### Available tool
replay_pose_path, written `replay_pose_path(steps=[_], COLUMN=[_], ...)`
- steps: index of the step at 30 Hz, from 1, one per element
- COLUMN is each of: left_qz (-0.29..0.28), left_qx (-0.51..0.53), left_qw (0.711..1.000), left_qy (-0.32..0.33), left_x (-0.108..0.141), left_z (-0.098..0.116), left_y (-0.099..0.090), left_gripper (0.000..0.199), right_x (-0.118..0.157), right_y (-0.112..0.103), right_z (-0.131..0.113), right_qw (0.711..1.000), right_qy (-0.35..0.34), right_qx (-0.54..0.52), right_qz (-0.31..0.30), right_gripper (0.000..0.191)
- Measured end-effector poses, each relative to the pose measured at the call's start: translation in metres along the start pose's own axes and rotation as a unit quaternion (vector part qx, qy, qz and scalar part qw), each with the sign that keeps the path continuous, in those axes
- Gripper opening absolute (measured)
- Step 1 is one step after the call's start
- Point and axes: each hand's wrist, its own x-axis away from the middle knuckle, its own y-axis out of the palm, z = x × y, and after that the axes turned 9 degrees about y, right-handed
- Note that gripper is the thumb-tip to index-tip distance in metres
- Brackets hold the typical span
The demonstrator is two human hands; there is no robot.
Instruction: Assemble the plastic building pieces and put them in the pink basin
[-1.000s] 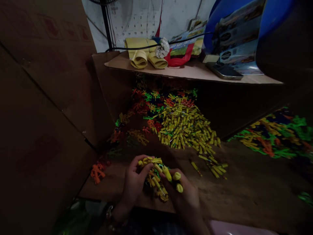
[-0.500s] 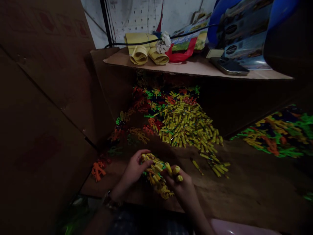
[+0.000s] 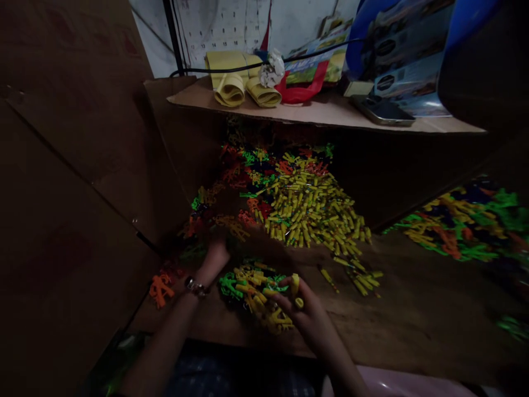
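Observation:
My right hand is closed around a couple of small yellow tubes, at the right edge of a small heap of yellow and green plastic pieces. My left hand, blurred and dark, is beyond that heap on its left side, near orange-yellow figures; its fingers cannot be made out. Behind both hands lies a large pile of yellow tubes. A few loose yellow tubes rest on the brown surface to the right.
A cardboard shelf above the pile carries yellow rolls, a red strap and a phone. Cardboard walls stand at left. More coloured pieces lie at right; orange figures sit at the near left.
My left hand has left the small heap and moved up and left. The heap now shows more green pieces. My right hand stays beside it, with fewer tubes visible in it. The view has shifted slightly.

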Motion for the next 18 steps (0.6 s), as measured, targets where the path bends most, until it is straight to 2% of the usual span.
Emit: replay_pose_path(steps=[3, 7, 10, 14, 16, 18], left_qz=[0.006, 0.03, 0.043, 0.062, 0.051, 0.036], left_qx=[0.09, 0.19, 0.261, 0.419, 0.462, 0.478], left_qw=[0.995, 0.977, 0.959, 0.896, 0.874, 0.865], left_qy=[-0.031, -0.086, -0.107, -0.132, -0.143, -0.149], left_x=[-0.008, -0.006, 0.01, 0.035, 0.043, 0.049], left_z=[-0.001, 0.007, 0.028, 0.067, 0.083, 0.094], left_y=[-0.004, -0.011, -0.015, -0.02, -0.023, -0.026], left_gripper=[0.037, 0.027, 0.027, 0.042, 0.045, 0.04], right_x=[0.0, 0.0, -0.001, 0.0, 0.003, 0.005], right_y=[-0.002, -0.002, 0.002, 0.01, 0.012, 0.013], right_z=[-0.005, -0.006, -0.008, -0.015, -0.016, -0.016], right_qw=[0.999, 0.997, 0.996, 0.99, 0.986, 0.983], right_qy=[0.024, 0.043, 0.026, -0.015, -0.031, -0.036], right_qx=[-0.041, -0.066, -0.061, -0.063, -0.058, -0.041], right_qz=[-0.02, 0.018, 0.058, 0.125, 0.152, 0.173], right_gripper=[0.036, 0.042, 0.041, 0.035, 0.032, 0.031])
